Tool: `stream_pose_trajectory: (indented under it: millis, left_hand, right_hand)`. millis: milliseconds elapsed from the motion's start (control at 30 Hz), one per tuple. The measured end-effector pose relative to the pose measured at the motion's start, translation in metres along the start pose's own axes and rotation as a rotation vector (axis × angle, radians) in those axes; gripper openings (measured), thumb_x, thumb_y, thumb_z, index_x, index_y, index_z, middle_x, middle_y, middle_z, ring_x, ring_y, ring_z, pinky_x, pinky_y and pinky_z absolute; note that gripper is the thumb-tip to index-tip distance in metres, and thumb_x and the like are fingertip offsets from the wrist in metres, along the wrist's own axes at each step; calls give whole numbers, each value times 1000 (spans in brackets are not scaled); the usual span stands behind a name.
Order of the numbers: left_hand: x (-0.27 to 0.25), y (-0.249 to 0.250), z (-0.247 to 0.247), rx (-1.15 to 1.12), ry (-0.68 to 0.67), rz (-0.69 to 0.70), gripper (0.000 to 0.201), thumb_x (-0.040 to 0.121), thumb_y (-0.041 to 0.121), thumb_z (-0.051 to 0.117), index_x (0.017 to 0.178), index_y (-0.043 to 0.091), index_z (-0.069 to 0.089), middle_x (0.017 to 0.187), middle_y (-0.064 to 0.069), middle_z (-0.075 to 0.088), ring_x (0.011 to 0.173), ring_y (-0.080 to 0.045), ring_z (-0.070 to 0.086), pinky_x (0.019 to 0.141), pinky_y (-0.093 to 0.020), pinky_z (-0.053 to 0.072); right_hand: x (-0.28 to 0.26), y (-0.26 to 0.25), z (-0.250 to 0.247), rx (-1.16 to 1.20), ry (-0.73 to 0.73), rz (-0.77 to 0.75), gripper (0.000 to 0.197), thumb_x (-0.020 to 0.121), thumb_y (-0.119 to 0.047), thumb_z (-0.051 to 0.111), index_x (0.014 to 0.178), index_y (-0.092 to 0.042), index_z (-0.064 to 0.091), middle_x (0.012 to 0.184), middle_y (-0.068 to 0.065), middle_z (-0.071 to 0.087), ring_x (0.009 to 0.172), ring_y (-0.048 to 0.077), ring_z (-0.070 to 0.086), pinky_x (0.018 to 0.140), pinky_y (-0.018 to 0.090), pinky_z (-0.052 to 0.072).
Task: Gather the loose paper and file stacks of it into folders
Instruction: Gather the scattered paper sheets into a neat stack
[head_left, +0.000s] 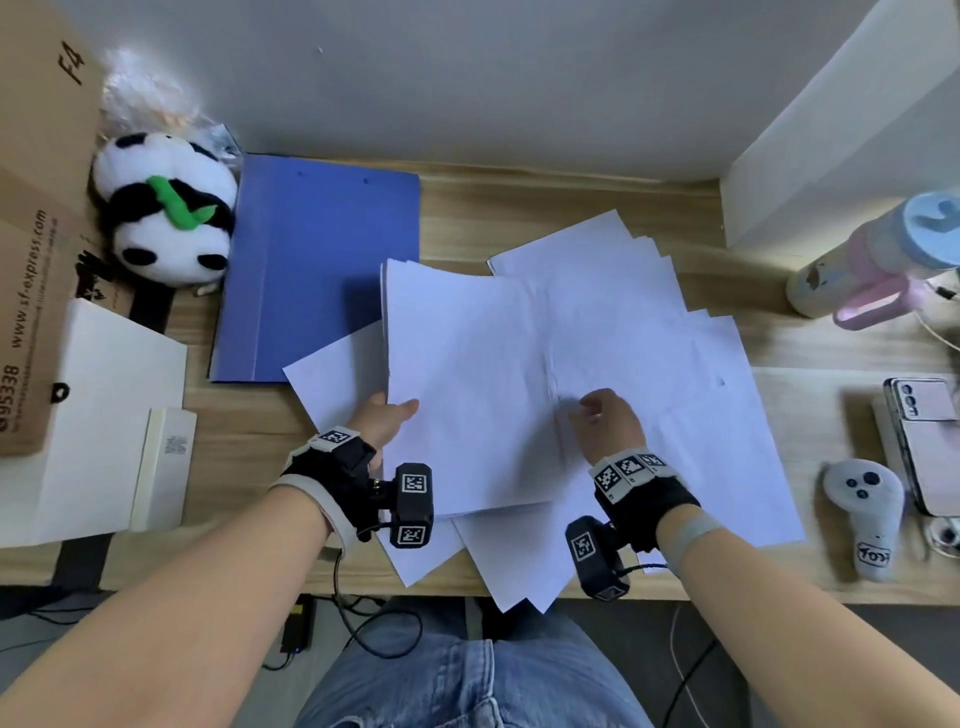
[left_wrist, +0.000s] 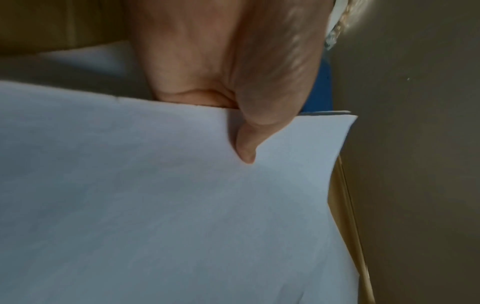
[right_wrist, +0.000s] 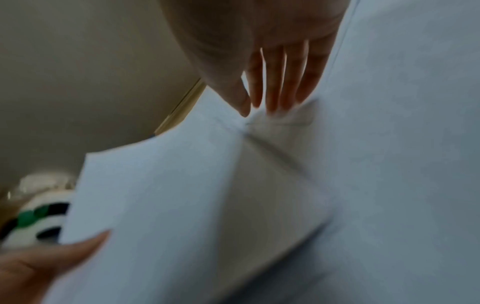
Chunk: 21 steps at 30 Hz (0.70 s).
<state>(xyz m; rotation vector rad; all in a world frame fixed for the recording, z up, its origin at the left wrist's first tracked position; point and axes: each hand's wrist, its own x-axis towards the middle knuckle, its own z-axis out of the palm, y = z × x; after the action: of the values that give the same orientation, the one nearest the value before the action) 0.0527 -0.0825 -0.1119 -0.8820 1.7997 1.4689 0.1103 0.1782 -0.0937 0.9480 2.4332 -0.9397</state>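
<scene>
Loose white sheets lie fanned over the middle and right of the wooden desk. My left hand holds a gathered stack of paper by its left edge, thumb on top, fingers hidden beneath. My right hand sits at the stack's right edge, its fingertips pressed together on a sheet that creases under them. A closed blue folder lies flat at the back left, its near corner covered by the stack.
A panda plush and a cardboard box stand at the left, white boxes in front of them. A pastel bottle, a phone and a grey controller sit at the right. Some sheets overhang the desk's near edge.
</scene>
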Motion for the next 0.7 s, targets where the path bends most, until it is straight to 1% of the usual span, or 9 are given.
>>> stream_pose_trajectory:
  millis: [33, 100, 167, 267, 367, 433, 567, 633, 700]
  left_hand:
    - [0, 2, -4, -7, 24, 33, 46, 91, 12, 59, 134, -1, 48, 132, -14, 56, 122, -32, 54, 108, -47, 40]
    - [-1, 7, -15, -51, 72, 71, 43, 92, 11, 58, 132, 0, 49, 133, -13, 56, 120, -30, 55, 108, -47, 39]
    - [-3, 12, -27, -117, 88, 97, 41, 93, 10, 56, 132, 0, 50, 133, -15, 57, 115, -29, 57, 107, -47, 40]
    - [-6, 17, -38, -163, 95, 111, 39, 93, 8, 55, 132, 1, 50, 133, -13, 56, 107, -25, 56, 103, -43, 42]
    - [-9, 14, -40, -162, 102, 96, 38, 94, 7, 54, 132, 3, 51, 134, -13, 56, 114, -27, 56, 108, -49, 39]
    - [-12, 11, -39, -128, 107, 75, 37, 94, 8, 54, 131, 4, 52, 134, -13, 57, 121, -30, 55, 108, -50, 39]
    - [-14, 4, -38, -97, 112, 44, 40, 93, 10, 56, 131, 2, 52, 133, -13, 58, 122, -31, 55, 108, -49, 40]
    - [-12, 2, -38, -109, 107, 30, 41, 92, 10, 58, 131, 2, 52, 134, -14, 58, 123, -31, 55, 109, -49, 39]
    - [-15, 2, -37, -126, 81, 9, 42, 92, 9, 57, 132, 1, 51, 135, -13, 56, 124, -31, 54, 110, -49, 38]
  right_hand:
    - [1, 5, -4, -83, 40, -31, 34, 83, -20, 57, 117, -12, 54, 125, 10, 54, 114, 28, 50, 89, 33, 44]
    - [0, 11, -10, -245, 31, -74, 50, 80, -24, 64, 125, -12, 47, 133, 8, 43, 124, 28, 40, 91, 35, 43]
    - [0, 12, -12, -349, 2, -71, 64, 76, -31, 68, 131, -15, 41, 137, 6, 38, 126, 27, 37, 91, 37, 43]
    - [0, 8, -6, -457, 11, -81, 76, 73, -39, 69, 136, -17, 34, 142, 4, 32, 128, 28, 35, 93, 39, 40]
    - [3, 0, 1, -492, -7, -89, 80, 73, -37, 68, 139, -14, 29, 145, 5, 26, 128, 31, 32, 91, 39, 43]
    - [5, -7, 2, -539, -22, -82, 77, 73, -29, 66, 138, -12, 28, 143, 6, 27, 124, 33, 33, 86, 38, 46]
    - [15, -13, -6, -593, 22, -79, 62, 79, -4, 56, 135, -12, 31, 137, 10, 34, 120, 35, 39, 77, 36, 47]
    - [21, -12, -15, -524, 42, -82, 52, 83, 0, 47, 132, -14, 38, 131, 13, 40, 115, 36, 47, 75, 37, 45]
    - [25, -12, -23, -335, 53, -73, 41, 88, -4, 40, 128, -14, 44, 123, 18, 51, 108, 38, 55, 78, 38, 44]
